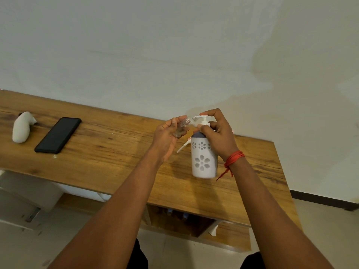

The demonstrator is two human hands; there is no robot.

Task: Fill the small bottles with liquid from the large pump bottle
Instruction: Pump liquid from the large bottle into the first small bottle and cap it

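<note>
A large white pump bottle [204, 158] with grey flower cut-outs stands on the wooden table [116, 152]. My right hand [217, 134] wraps around its neck, with the index finger curled over the white pump head [203, 118]. My left hand [167, 136] holds a small clear bottle [184, 125] tilted on its side, its threaded mouth right at the pump's spout. A thin white stick-like piece [182, 147] pokes out just left of the big bottle, below my left hand.
A black phone [58, 134] lies flat on the table's left part. Beyond it rests a white rounded object [21, 127]. The wall rises right behind the table. An open shelf [184, 220] sits under the tabletop.
</note>
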